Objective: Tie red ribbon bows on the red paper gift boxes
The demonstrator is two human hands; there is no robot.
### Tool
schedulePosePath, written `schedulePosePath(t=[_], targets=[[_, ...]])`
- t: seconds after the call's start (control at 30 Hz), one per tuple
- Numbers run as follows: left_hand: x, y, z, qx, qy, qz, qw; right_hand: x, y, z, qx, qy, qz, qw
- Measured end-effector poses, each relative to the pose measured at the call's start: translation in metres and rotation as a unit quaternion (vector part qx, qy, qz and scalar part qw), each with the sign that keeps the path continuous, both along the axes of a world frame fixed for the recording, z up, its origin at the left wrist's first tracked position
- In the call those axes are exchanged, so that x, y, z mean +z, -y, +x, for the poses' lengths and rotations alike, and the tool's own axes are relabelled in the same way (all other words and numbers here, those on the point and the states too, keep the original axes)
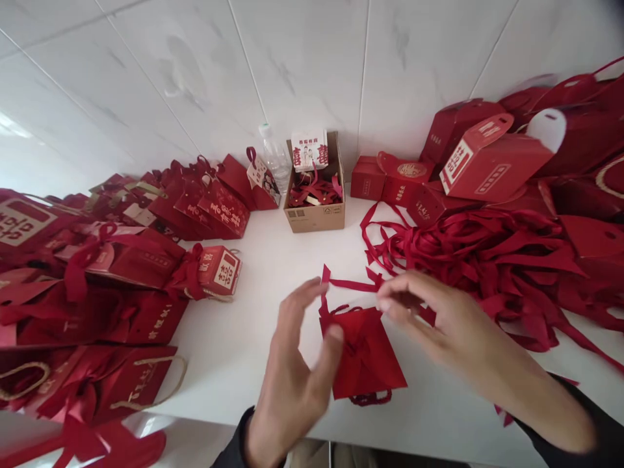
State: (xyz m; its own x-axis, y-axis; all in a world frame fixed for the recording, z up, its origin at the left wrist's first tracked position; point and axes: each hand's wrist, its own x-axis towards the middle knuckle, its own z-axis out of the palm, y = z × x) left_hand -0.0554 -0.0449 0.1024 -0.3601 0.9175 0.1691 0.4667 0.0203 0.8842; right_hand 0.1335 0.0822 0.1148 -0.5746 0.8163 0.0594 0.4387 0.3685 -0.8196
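Observation:
A small red gift box (373, 357) with dark red cord handles lies on the white table in front of me. A narrow red ribbon (353, 285) stretches above its far edge, with an end standing up at the left. My left hand (297, 370) is at the box's left side, thumb and fingers apart, its fingertips close to the ribbon's left end. On the other side, my right hand (439, 318) has thumb and forefinger pinched at the ribbon's right end. Part of the box's left side is hidden behind my left thumb.
A heap of loose red ribbons (439, 247) covers the table's right side, with red boxes (497, 156) stacked behind it. Ribbon-tied red boxes (117, 253) crowd the left. A cardboard box (316, 218) and a plastic bottle (274, 159) stand by the tiled wall.

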Motion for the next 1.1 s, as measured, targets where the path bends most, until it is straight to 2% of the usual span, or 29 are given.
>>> schedulePosePath(t=[0.07,0.13,0.27,0.43,0.6,0.93,1.1], targets=[[-0.001,0.018,0.008,-0.061,-0.062,-0.034,0.996,0.003,0.015,0.003,0.102,0.029,0.003,0.994],[-0.004,0.026,0.013,-0.084,-0.093,-0.059,0.990,0.001,0.025,0.002,0.156,0.038,0.039,0.986],[-0.012,0.023,0.018,-0.114,-0.104,-0.077,0.985,-0.011,0.032,-0.006,0.174,0.064,0.119,0.975],[-0.016,0.021,0.015,-0.117,-0.089,-0.070,0.987,-0.017,0.033,-0.010,0.196,0.095,0.172,0.961],[-0.018,0.023,0.016,-0.111,-0.082,-0.061,0.989,-0.016,0.036,-0.005,0.194,0.092,0.146,0.966],[-0.021,0.024,0.020,-0.097,-0.099,-0.026,0.990,-0.016,0.044,0.004,0.143,0.063,0.097,0.983],[-0.022,0.025,0.022,-0.078,-0.083,-0.019,0.993,-0.017,0.042,0.003,0.113,0.044,0.100,0.988]])
